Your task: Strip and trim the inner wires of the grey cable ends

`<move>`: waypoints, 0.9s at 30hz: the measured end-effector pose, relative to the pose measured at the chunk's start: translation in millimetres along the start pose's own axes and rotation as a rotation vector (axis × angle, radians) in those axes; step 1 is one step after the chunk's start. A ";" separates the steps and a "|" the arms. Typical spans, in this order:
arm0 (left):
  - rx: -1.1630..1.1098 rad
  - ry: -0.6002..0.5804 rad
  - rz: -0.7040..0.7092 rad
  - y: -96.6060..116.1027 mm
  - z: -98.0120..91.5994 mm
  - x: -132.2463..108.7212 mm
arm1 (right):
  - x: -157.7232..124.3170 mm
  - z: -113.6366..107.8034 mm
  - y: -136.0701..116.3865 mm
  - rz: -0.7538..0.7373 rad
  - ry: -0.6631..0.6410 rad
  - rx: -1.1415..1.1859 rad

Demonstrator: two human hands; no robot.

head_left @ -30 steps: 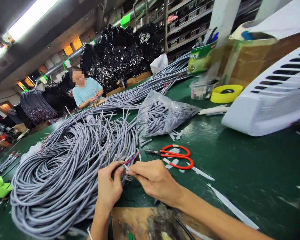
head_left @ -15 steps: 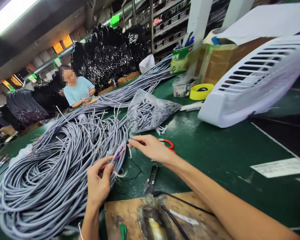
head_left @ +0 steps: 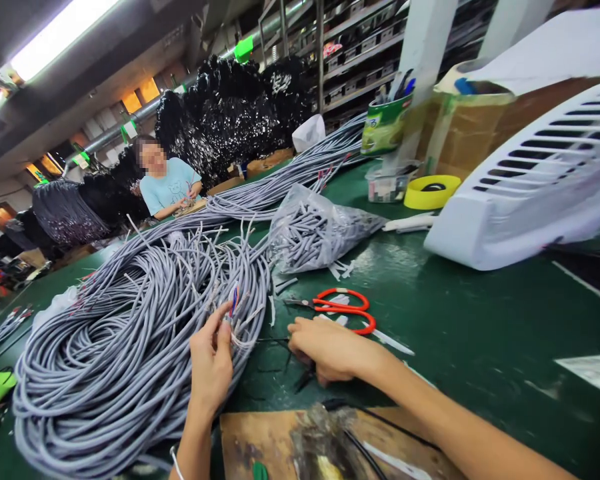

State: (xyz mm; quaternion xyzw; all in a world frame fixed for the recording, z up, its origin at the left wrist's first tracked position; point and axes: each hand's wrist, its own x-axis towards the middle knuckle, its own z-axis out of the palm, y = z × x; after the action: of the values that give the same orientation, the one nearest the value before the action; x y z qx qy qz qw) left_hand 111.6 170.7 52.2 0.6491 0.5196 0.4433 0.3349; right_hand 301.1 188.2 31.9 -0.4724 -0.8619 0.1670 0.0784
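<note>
Has a large coil of grey cables point(head_left: 95, 393) spread on the left, reaching beside and beyond the left hand point(head_left: 211, 360). Pinches one cable end point(head_left: 228, 319) between left thumb and fingers, with blue and reddish wires point(head_left: 235, 300) sticking up just past the fingertips. Shows a bag of grey cable pieces point(head_left: 320, 230) farther off. Curls the right hand point(head_left: 330, 350), right of that end, over a dark tool point(head_left: 306, 377); cannot tell whether gripped. Shows red-handled scissors point(head_left: 337, 308) lying just beyond the right hand
</note>
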 end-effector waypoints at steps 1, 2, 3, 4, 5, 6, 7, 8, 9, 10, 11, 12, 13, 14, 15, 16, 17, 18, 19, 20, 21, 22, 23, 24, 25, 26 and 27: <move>-0.021 -0.006 -0.007 -0.3 -0.6 0.3 | 0.6 1.7 -1.6 -0.007 -0.011 -0.007; -0.046 -0.009 -0.012 -0.3 -1.2 0.6 | 1.0 2.1 -2.5 -0.016 -0.019 -0.007; -0.074 -0.007 -0.015 -0.2 -1.6 1.0 | 1.0 1.0 -2.8 -0.026 -0.026 -0.004; -0.103 -0.004 -0.019 0.1 -2.0 1.2 | 0.7 -1.7 -2.5 -0.038 -0.034 -0.001; -0.133 -0.001 -0.026 0.5 -2.3 1.5 | 0.2 -5.6 -1.8 -0.057 -0.040 0.011; -0.164 -0.004 -0.039 0.9 -2.6 1.6 | -0.3 -10.2 -1.2 -0.090 -0.031 0.042; -0.197 -0.012 -0.056 1.3 -2.9 1.7 | -0.5 -14.8 -0.8 -0.135 -0.002 0.099; -0.234 -0.024 -0.076 1.7 -3.2 1.8 | -0.3 -18.8 -0.9 -0.181 0.050 0.183; -0.278 -0.039 -0.096 1.9 -3.7 1.8 | 0.4 -21.6 -1.7 -0.221 0.119 0.287; -0.329 -0.055 -0.113 2.1 -4.3 1.7 | 1.7 -22.9 -3.1 -0.240 0.198 0.398; -0.385 -0.071 -0.126 2.2 -5.1 1.6 | 3.4 -22.5 -5.0 -0.230 0.280 0.502; -0.446 -0.084 -0.134 2.3 -5.9 1.5 | 5.5 -20.7 -7.2 -0.196 0.355 0.587; -0.507 -0.093 -0.136 2.3 -6.8 1.4 | 7.6 -17.8 -9.5 -0.154 0.417 0.655; -0.565 -0.101 -0.133 2.4 -7.7 1.3 | 9.7 -14.4 -11.9 -0.118 0.467 0.708; -0.615 -0.111 -0.125 2.5 -8.3 1.1 | 11.6 -10.9 -14.4 -0.090 0.503 0.752; -0.652 -0.123 -0.117 2.6 -8.8 0.9 | 13.1 -7.8 -17.0 -0.073 0.523 0.792; -0.675 -0.142 -0.112 2.8 -8.9 0.6 | 14.1 -5.2 -19.6 -0.070 0.520 0.833; -0.684 -0.171 -0.108 2.8 -8.7 0.3 | 14.7 -3.2 -22.3 -0.075 0.498 0.880; -0.681 -0.205 -0.106 2.9 -8.3 -0.2 | 15.0 -2.0 -25.0 -0.089 0.467 0.931; -0.670 -0.242 -0.107 3.0 -7.9 -0.7 | 14.9 -1.2 -27.5 -0.110 0.440 0.984; -0.657 -0.278 -0.108 3.0 -7.5 -1.2 | 14.8 -0.9 -29.8 -0.135 0.419 1.024; -0.644 -0.307 -0.106 3.1 -7.2 -1.7 | 14.6 -0.9 -31.6 -0.155 0.408 1.045; -0.636 -0.322 -0.100 3.2 -7.1 -2.2 | 14.3 -1.1 -32.8 -0.160 0.411 1.052; -0.629 -0.325 -0.091 3.5 -7.2 -2.6 | 13.9 -1.5 -33.5 -0.154 0.426 1.053; -0.620 -0.322 -0.079 3.8 -7.4 -3.0 | 13.5 -1.9 -33.7 -0.143 0.447 1.057; -0.608 -0.319 -0.066 4.1 -7.5 -3.4 | 12.8 -2.4 -33.6 -0.132 0.468 1.071; -0.591 -0.318 -0.055 4.4 -7.4 -3.7 | 12.1 -2.9 -33.3 -0.128 0.487 1.096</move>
State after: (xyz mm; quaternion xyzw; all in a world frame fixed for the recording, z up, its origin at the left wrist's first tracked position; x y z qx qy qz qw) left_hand 106.2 165.8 58.1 0.5706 0.3269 0.4590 0.5973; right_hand 269.2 182.4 46.4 -0.3351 -0.6342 0.4689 0.5153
